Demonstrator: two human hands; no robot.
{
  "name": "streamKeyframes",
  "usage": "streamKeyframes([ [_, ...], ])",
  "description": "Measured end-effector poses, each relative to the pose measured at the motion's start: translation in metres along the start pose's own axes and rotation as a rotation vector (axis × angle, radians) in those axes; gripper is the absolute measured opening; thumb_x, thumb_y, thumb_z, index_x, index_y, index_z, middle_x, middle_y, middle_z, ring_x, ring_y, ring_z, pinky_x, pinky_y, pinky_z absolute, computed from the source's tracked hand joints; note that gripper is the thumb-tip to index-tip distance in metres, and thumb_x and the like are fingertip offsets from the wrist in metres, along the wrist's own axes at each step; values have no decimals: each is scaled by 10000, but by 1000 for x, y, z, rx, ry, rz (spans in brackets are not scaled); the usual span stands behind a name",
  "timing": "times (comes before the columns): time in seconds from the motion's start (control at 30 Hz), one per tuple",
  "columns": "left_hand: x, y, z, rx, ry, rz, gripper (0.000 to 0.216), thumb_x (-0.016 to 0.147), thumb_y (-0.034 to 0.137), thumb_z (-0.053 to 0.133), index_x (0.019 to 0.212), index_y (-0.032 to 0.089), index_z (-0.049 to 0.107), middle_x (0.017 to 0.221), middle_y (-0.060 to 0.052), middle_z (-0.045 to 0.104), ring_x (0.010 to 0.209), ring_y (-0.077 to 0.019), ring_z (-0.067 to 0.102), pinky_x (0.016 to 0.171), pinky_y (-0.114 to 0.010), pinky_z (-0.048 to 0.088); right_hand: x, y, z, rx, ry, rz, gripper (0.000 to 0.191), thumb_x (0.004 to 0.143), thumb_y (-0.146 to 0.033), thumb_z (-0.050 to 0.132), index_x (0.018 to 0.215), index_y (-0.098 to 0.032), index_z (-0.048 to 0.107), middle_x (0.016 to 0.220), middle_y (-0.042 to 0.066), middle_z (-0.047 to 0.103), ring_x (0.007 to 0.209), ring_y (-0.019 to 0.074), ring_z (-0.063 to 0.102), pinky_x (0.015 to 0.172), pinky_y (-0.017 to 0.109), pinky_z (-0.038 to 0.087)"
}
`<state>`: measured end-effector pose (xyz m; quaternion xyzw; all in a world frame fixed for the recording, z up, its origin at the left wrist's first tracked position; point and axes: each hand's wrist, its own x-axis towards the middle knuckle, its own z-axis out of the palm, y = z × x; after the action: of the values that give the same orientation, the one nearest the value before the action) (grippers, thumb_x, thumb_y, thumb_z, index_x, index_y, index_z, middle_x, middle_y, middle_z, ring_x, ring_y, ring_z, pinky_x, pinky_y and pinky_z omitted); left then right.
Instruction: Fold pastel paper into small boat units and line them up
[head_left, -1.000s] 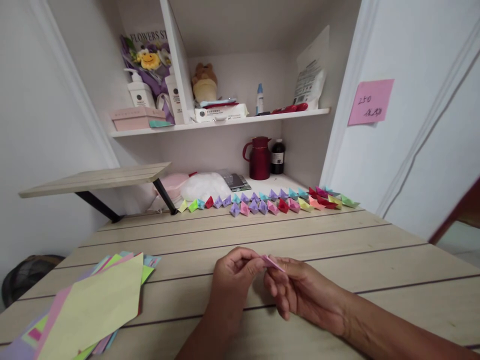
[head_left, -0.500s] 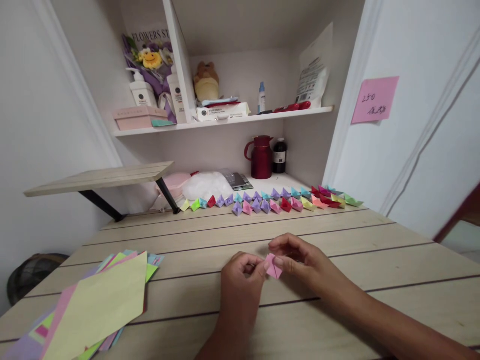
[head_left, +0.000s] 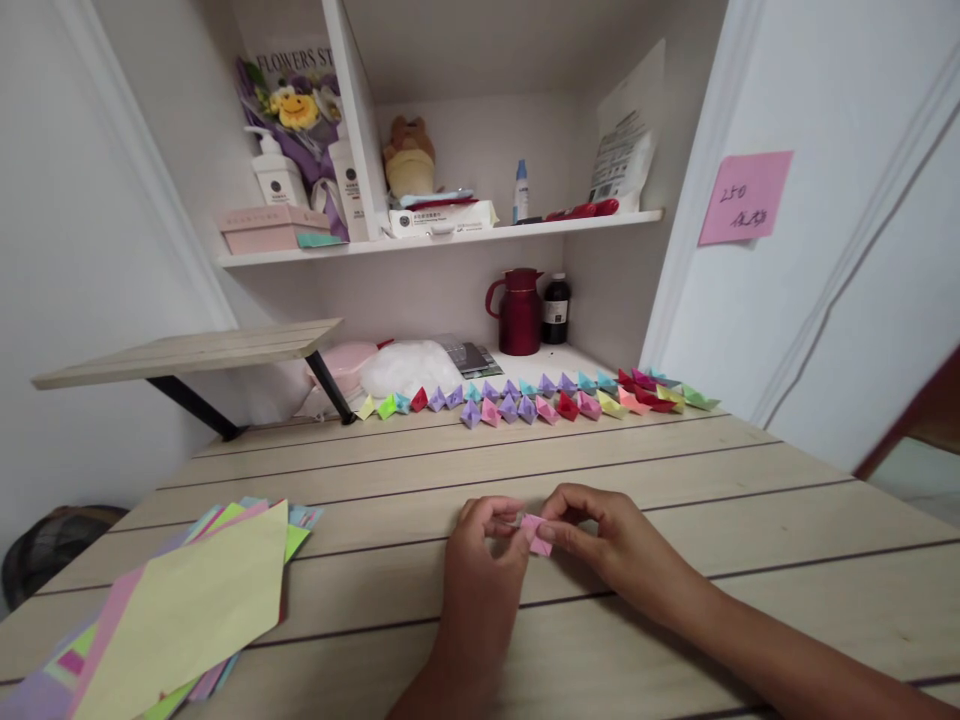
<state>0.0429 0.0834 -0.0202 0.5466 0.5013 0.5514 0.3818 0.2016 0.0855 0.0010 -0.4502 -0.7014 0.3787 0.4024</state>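
A small folded piece of pink paper (head_left: 538,537) is held just above the wooden table, pinched from both sides. My left hand (head_left: 489,545) grips its left edge between thumb and fingers. On the other side, my right hand (head_left: 600,530) has its thumb on the front of the paper, with the fingertips behind it partly hidden. Beyond the hands, several small folded paper boats (head_left: 529,409) in many colours stand in two rows along the back of the table.
A stack of coloured paper sheets (head_left: 195,600) lies at the left. Behind it stands a small raised wooden shelf (head_left: 195,350) on black legs. A dark red jug (head_left: 520,318) and a dark bottle (head_left: 556,310) are at the back, below a loaded cupboard shelf (head_left: 480,237).
The pink paper has turned a little and moved slightly left and down. My right hand's fingers have curled closer to it. The whole view has shifted slightly.
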Motion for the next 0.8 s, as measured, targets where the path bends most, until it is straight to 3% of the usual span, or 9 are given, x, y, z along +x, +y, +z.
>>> streamKeyframes([
  [0.17, -2, 4, 1, 24, -48, 16, 52, 705, 222, 650, 676, 191, 680, 638, -18, 662, 625, -171, 581, 636, -263, 431, -2, -1, 1, 2, -5, -11, 198, 837, -362, 615, 751, -190, 662, 731, 27, 687, 724, 193, 610, 682, 287, 440],
  [0.43, -2, 14, 1, -9, -70, -52, 83, 712, 243, 652, 685, 170, 680, 659, -38, 700, 641, -181, 632, 630, -263, 472, -2, 0, 3, -3, 14, -6, 235, 840, -403, 606, 761, -184, 644, 736, 25, 662, 723, 183, 583, 670, 281, 431],
  [0.63, -5, 14, 3, -52, -43, -19, 108, 715, 250, 627, 700, 166, 694, 610, -12, 690, 599, -157, 628, 584, -237, 467, -3, -1, 3, 26, 15, -23, 183, 847, -346, 603, 767, -184, 633, 731, 9, 648, 710, 166, 573, 662, 270, 423],
  [0.8, -5, 16, 0, 2, -47, -33, 133, 718, 228, 592, 710, 166, 708, 639, -17, 700, 626, -157, 636, 594, -231, 472, -4, -2, 5, 49, 25, 8, 256, 851, -409, 597, 740, -178, 614, 715, 7, 628, 695, 158, 554, 650, 269, 414],
])
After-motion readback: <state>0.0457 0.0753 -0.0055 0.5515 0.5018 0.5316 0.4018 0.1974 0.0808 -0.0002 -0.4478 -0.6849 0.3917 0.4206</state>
